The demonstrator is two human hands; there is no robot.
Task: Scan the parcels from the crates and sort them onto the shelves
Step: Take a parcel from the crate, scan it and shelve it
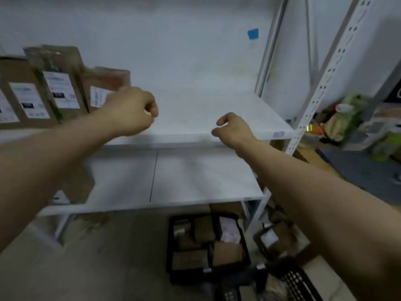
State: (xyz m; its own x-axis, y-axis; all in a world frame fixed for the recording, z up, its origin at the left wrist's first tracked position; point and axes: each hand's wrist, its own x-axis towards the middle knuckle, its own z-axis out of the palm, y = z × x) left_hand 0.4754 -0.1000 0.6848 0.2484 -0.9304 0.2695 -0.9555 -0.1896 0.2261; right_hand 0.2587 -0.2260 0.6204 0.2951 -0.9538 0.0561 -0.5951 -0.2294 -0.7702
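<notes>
I see both grips empty over the upper shelf (206,109).
My left grip (132,111) is fisted, hiding part of the nearest blurred parcel (102,83) standing at shelf left; right grip (233,129) loosely curled; more parcels (225,250) lie in the floor crate (171,246), labels unreadable.

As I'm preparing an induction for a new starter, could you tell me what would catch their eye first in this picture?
First, the two bare hands reaching in: the left hand curled beside the row of labelled cardboard parcels at the left of the upper shelf, the right hand loosely curled over its front edge, both holding nothing. Next, the black crate of parcels on the floor below.
</notes>
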